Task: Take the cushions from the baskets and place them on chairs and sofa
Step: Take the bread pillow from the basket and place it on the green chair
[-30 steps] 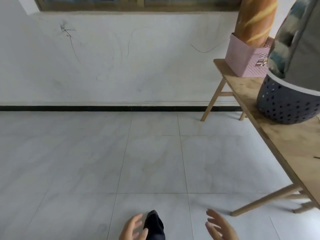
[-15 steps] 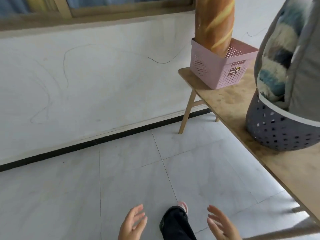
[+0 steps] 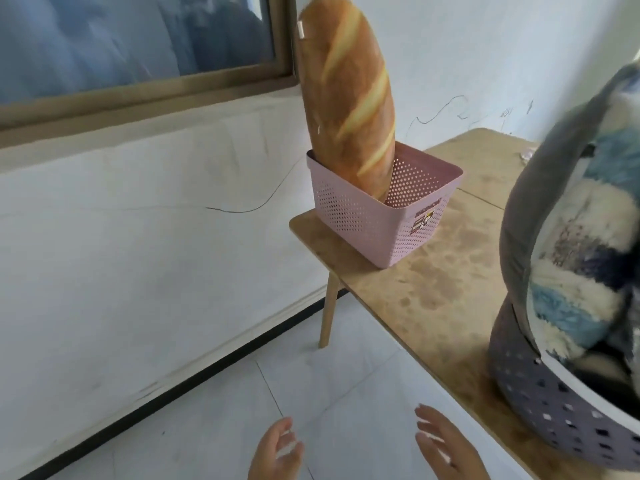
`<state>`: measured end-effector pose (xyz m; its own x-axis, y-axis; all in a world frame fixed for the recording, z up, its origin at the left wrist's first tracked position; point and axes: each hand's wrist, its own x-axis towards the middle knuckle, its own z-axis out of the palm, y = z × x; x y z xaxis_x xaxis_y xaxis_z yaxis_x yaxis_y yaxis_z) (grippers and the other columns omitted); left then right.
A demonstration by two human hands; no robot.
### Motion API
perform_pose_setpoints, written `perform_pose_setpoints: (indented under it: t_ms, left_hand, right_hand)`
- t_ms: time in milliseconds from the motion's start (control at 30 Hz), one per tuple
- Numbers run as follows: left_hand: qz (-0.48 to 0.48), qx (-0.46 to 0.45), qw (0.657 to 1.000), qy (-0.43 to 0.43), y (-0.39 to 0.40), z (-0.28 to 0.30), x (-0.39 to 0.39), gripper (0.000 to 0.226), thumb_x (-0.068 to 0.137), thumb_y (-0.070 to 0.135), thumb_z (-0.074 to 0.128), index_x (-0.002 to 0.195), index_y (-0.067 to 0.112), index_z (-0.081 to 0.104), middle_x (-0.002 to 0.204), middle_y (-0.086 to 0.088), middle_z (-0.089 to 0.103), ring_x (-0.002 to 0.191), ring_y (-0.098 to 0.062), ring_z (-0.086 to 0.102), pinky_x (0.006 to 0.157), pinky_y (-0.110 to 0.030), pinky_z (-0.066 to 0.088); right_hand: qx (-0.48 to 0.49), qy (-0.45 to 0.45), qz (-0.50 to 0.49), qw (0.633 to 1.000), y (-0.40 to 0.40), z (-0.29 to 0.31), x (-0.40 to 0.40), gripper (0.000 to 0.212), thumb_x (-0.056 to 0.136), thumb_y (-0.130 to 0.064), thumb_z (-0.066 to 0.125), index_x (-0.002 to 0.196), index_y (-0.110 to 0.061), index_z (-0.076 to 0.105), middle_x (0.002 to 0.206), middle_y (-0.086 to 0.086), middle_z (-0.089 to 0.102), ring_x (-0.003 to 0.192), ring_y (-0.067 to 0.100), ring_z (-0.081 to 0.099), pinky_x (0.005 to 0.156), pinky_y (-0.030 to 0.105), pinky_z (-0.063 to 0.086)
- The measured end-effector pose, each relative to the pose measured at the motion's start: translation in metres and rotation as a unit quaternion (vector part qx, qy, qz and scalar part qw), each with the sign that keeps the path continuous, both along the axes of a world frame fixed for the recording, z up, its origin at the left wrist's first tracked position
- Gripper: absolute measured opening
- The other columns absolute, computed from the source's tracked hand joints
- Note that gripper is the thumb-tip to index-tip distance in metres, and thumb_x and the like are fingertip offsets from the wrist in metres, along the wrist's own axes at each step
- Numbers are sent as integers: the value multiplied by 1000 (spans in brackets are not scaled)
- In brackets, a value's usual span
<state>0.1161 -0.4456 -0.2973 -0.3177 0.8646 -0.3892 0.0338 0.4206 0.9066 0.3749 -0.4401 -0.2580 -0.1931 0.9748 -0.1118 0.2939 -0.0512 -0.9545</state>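
Note:
A long baguette-shaped cushion stands upright in a pink perforated basket on the far end of a wooden table. At the right, a grey perforated basket holds a fluffy blue-and-white cushion with a grey one against it. My left hand and my right hand hover low at the bottom edge, both empty with fingers spread, well short of either basket.
A white wall with a black skirting line runs along the left under a window. Pale tiled floor lies between the wall and the table. A wooden table leg stands near the wall.
The view has swung up and to the right, bringing the table and both baskets closer. My hands stay low and empty; the dark trouser leg and foot have left the view.

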Motion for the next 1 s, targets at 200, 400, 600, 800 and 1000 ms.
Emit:
perform_pose_setpoints:
  t_ms: [200, 400, 600, 800, 1000]
  left_hand:
    - [-73, -44, 996, -22, 143, -49, -40, 36, 64, -12, 66, 79, 20, 57, 114, -27, 56, 84, -13, 55, 51, -10, 49]
    - [-137, 130, 981, 42, 296, 38, -70, 33, 56, 18, 58, 88, 27, 55, 98, 9, 59, 79, 7, 61, 68, -16, 48]
    - [-171, 268, 944, 88, 439, 114, -88, 35, 78, 13, 60, 109, 20, 45, 117, -3, 55, 103, -12, 55, 92, -30, 44]
    - [-129, 392, 903, 120, 530, 194, -56, 83, 57, 59, 47, 126, 13, 41, 123, 11, 41, 111, -7, 44, 89, -16, 38]
    - [-67, 473, 863, 163, 591, 251, -34, 96, 54, 61, 51, 132, 7, 33, 126, 5, 34, 120, -10, 32, 100, -27, 30]
  right_hand:
    - [-26, -65, -86, 994, 101, -27, -25, 26, 78, -44, 60, 96, -25, 59, 126, -5, 59, 114, 22, 53, 91, 26, 45]
    - [167, -44, -246, 954, 265, 26, -82, 43, 56, -82, 49, 96, -67, 50, 99, -41, 59, 93, -7, 61, 77, 4, 46]
    - [257, -34, -281, 924, 379, 117, -101, 39, 62, -81, 43, 97, -65, 50, 104, -45, 55, 100, -17, 53, 89, 3, 39]
    - [264, 37, -284, 921, 491, 169, -97, 11, 82, -24, 56, 90, -30, 59, 81, -26, 68, 76, -20, 57, 65, -2, 40]
    - [179, 61, -252, 949, 608, 188, -76, 65, 69, -47, 66, 123, -18, 46, 120, 2, 54, 118, 23, 49, 99, 33, 42]
